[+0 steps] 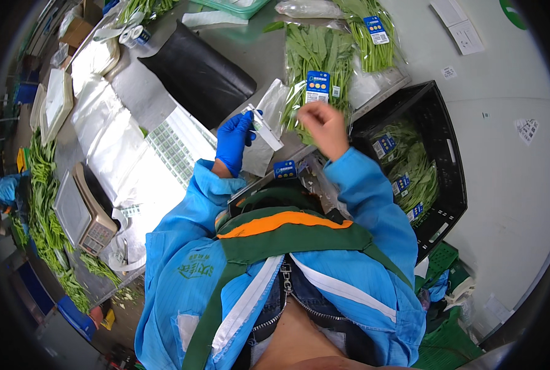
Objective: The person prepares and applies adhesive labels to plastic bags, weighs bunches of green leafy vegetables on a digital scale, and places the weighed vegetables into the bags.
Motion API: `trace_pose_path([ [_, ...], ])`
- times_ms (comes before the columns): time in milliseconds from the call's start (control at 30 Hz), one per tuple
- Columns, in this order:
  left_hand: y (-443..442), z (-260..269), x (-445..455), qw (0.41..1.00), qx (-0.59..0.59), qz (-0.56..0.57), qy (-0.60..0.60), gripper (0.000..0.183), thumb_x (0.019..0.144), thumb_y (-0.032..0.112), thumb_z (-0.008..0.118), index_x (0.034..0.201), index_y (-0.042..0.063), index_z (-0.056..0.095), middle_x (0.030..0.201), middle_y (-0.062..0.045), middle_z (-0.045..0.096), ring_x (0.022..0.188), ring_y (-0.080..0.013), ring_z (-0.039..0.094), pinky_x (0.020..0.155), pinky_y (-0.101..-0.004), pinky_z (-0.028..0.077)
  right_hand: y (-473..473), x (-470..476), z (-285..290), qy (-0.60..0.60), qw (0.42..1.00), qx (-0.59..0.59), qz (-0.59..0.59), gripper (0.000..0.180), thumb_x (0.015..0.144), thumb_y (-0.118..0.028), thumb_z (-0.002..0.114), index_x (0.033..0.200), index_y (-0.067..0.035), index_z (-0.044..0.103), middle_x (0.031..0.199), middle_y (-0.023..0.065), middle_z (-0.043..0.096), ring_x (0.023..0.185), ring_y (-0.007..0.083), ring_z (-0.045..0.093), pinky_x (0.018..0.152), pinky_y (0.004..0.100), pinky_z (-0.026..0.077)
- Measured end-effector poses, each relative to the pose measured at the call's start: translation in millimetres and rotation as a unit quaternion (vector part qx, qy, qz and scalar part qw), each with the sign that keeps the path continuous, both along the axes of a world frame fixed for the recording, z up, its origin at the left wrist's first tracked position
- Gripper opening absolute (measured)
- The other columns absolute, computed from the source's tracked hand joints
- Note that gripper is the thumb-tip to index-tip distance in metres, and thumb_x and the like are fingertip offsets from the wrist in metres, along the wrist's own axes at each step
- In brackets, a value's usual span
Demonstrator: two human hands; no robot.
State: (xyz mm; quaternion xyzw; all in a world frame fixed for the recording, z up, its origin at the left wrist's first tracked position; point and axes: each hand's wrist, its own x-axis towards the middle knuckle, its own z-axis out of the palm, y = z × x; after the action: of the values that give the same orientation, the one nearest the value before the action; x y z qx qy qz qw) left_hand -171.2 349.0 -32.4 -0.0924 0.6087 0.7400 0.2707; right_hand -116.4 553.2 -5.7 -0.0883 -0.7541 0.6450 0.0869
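My left hand (236, 138), in a blue glove, is closed around a narrow white strip with small green stickers (265, 128). Bare and slightly blurred, my right hand (323, 127) hovers at the lower edge of a clear bag of leafy green vegetables (320, 53); whether its fingertips hold something small is unclear. That bag bears a blue and white label (317, 87) and a small sticker. Another labelled bag of greens (372, 41) lies beyond it. Sheets of green and white stickers (173, 148) are spread left of my gloved hand.
A black plastic crate (455, 171) with several bagged greens stands at the right. Left on the metal table are a black curved sheet (201, 69), clear plastic bags (104, 138), a weighing scale (87, 212) and loose greens (48, 199). A blue-clad person (7, 189) is partly visible at far left.
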Motion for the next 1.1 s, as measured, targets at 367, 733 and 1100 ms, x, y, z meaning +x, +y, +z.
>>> trace_pose_path([
  [367,30.8,-2.7,-25.2,0.999,-0.009,-0.027,-0.027,0.026,0.090,0.024,0.057,0.103,0.004,0.067,0.077,0.002,0.061,0.059,-0.0049,0.045,0.054,-0.0181,0.037,72.5,-100.8,-106.1,-0.088,0.965,0.112,-0.220,0.017,0.074,-0.015,0.070,0.079,-0.001,0.065,0.073,0.0079,0.067,0.064,0.0183,0.063,0.060,0.0303,0.049],
  [733,34.0,-8.0,-34.7,0.998,0.044,-0.032,-0.044,0.023,0.089,0.024,0.057,0.095,0.004,0.067,0.078,0.000,0.062,0.061,-0.0072,0.049,0.054,-0.0201,0.038,20.4,-56.3,0.6,-0.021,0.983,0.159,0.091,0.016,0.076,-0.009,0.066,0.093,-0.008,0.064,0.085,0.0071,0.062,0.075,0.0236,0.062,0.064,0.0327,0.049],
  [1100,41.6,-21.6,-25.1,0.935,0.192,-0.058,-0.291,0.018,0.090,0.025,0.052,0.100,0.010,0.057,0.080,0.000,0.053,0.069,-0.0124,0.050,0.059,-0.0262,0.041,13.2,-38.5,0.9,0.149,0.867,0.442,0.174,0.013,0.074,-0.009,0.061,0.087,-0.012,0.062,0.088,0.0014,0.056,0.076,0.0224,0.059,0.064,0.0343,0.048],
])
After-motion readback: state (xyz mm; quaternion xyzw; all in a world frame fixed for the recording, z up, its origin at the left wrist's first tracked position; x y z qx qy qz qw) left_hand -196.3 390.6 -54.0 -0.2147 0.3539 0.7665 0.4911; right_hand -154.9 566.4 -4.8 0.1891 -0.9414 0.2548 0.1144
